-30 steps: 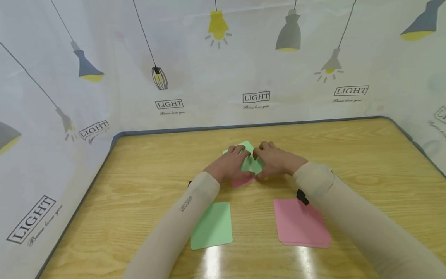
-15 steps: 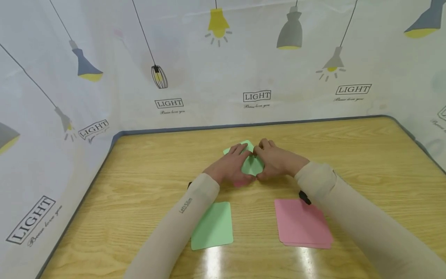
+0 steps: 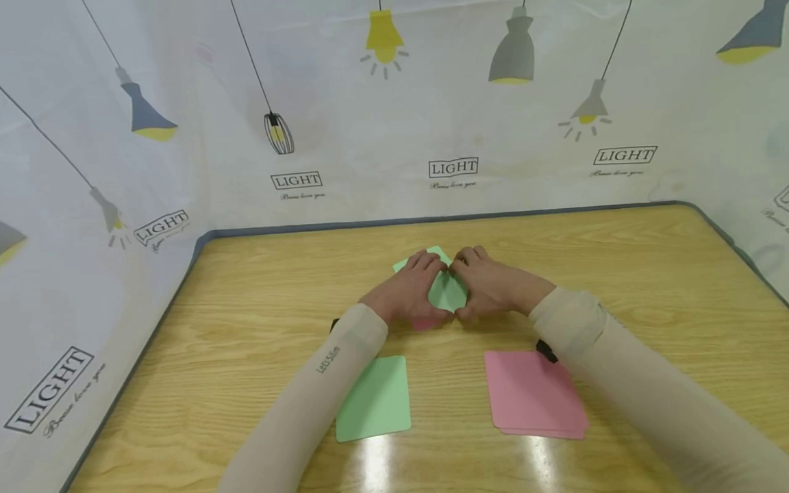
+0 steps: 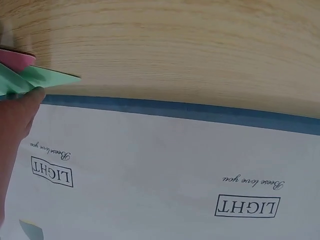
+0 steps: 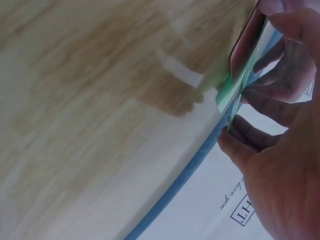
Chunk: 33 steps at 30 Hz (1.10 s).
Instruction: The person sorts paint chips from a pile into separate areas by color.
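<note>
In the head view, both hands work at a small group of cards towards the back of the table. Between them lies a green card (image 3: 448, 293); a pink card (image 3: 425, 323) shows beneath the left hand (image 3: 409, 291), and another green corner (image 3: 435, 252) peeks out behind its fingers. The right hand (image 3: 496, 282) curls at the card's right side, thumb tips of both hands meeting at its near edge. From the right wrist, the green card (image 5: 242, 90) is seen nearly edge-on, pinched between fingertips. The left wrist view has slanted green (image 4: 52, 77) and pink cards (image 4: 17, 59) by the left fingers.
On the near part of the wooden table (image 3: 265, 411) are a green card (image 3: 377, 400) beside the left sleeve and a pink stack (image 3: 535, 394) by the right forearm. A white printed backdrop (image 3: 370, 137) encloses the back and sides.
Both hands stay on the cards, with only slight finger shifts; the fingertips draw a little closer together around the green card. The near cards stay put while the head view drifts slightly.
</note>
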Motion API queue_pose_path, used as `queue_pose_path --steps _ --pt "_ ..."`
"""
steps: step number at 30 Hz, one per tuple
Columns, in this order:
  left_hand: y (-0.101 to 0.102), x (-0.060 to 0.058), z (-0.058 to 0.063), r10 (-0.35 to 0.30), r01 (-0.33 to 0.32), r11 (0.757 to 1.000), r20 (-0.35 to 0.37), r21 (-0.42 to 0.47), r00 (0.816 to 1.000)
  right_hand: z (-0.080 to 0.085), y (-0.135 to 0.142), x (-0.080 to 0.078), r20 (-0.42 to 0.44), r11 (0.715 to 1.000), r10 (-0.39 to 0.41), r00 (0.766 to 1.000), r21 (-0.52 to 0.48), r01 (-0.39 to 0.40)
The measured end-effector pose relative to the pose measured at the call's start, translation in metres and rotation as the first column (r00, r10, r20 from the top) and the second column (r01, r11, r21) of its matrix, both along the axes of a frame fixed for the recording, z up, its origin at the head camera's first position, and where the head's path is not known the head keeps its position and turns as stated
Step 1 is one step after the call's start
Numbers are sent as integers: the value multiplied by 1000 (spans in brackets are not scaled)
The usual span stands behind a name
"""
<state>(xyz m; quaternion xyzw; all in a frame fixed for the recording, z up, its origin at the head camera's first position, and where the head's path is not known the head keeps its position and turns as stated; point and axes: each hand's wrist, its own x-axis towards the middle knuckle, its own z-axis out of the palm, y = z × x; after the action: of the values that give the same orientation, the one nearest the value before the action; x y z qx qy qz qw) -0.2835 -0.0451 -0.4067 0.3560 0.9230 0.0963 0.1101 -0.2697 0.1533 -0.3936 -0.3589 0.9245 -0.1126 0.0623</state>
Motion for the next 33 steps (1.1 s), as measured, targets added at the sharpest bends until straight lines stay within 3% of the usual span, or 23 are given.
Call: queue_pose_path --steps 6,13,18,21,26,33 --pt "-7 8 6 7 -6 1000 -19 20 1000 4 0 11 21 999 9 1000 -47 -8" --pt "-25 33 20 -28 26 999 -63 -23 998 13 -7 32 85 996 36 996 -87 -29" --pt "-46 60 34 -48 46 998 -59 -33 997 22 -16 48 101 995 71 992 -84 -63" --pt "-59 82 37 -58 57 998 -26 -36 998 20 -23 62 98 990 117 988 -92 -108" --pt "-82 112 41 -97 95 994 -38 -53 995 17 -40 84 122 971 213 969 -140 -195" --pt "-102 148 44 -50 48 994 -13 -101 999 10 -66 100 127 944 319 939 -127 -304"
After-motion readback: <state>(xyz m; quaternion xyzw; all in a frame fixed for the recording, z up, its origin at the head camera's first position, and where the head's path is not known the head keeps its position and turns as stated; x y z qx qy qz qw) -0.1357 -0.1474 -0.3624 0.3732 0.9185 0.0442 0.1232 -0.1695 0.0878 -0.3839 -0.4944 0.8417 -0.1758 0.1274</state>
